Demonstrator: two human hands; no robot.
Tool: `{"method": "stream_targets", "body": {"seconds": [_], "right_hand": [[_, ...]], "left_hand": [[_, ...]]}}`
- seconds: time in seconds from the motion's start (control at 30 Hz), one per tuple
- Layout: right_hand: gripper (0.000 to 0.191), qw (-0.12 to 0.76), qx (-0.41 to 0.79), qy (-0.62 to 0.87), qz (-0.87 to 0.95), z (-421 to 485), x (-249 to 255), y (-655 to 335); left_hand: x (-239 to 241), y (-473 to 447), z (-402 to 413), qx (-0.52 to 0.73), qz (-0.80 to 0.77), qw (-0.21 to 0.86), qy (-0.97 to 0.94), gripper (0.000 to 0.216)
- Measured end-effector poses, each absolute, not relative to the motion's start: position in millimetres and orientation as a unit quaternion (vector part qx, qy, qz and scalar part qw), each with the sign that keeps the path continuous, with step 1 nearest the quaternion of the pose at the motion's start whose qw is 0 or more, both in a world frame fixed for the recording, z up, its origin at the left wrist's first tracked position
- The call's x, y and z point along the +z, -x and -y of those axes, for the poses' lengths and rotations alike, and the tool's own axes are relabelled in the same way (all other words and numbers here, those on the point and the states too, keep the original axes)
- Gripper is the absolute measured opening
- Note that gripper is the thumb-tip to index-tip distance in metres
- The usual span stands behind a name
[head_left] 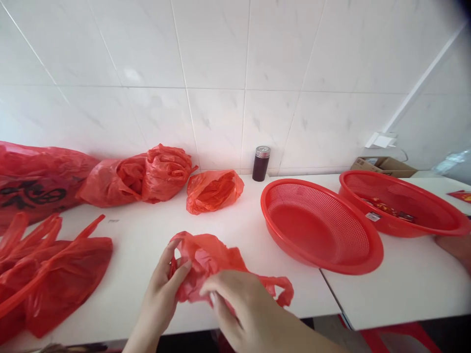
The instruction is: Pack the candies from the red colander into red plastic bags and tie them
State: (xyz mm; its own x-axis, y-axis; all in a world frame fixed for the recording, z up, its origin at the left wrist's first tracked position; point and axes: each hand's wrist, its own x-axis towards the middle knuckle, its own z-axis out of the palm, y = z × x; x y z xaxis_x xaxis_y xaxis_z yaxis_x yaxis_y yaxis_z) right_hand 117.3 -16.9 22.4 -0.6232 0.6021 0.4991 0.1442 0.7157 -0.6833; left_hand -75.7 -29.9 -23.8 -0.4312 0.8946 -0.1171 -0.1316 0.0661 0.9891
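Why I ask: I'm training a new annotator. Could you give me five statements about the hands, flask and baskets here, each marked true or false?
1. The left hand and right hand are both on a crumpled red bag. True.
2. A dark flask stands upright near the tiled wall. True.
3. The right hand grips the flask. False: that hand is on the crumpled red bag.
4. Small things lie in the right-hand basket. True.
5. Both baskets are blue. False: the left-hand basket and the right-hand basket are red.
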Motion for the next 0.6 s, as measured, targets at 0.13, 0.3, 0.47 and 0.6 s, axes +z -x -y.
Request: {"method": "stream_targets", "body": {"seconds": [0.13, 0.3, 0.47, 0.6], "right_hand": [[0.036, 0.233, 0.225, 0.311, 0.893, -28, -22, -104], [0.067, 0.182, 0.244, 0.342, 0.889, -55, -50, -130], [0.068, 0.211, 0.358, 0.239, 0.878, -34, 8, -156], [0.044, 0.226, 0.468, 0.19, 0.833, -21, 65, -215]], "left_hand": [[-2, 85, 54, 0.617, -0.533, 0.528, -0.236, 0.076], [4, 109, 72, 0.649, -0.488, 0.562, -0.157, 0.069], [-12, 110, 54, 0.618, -0.535, 0.556, -0.149, 0.061], [-31, 118, 44, 0.595, -0.571, 0.542, -0.162, 0.064]]}}
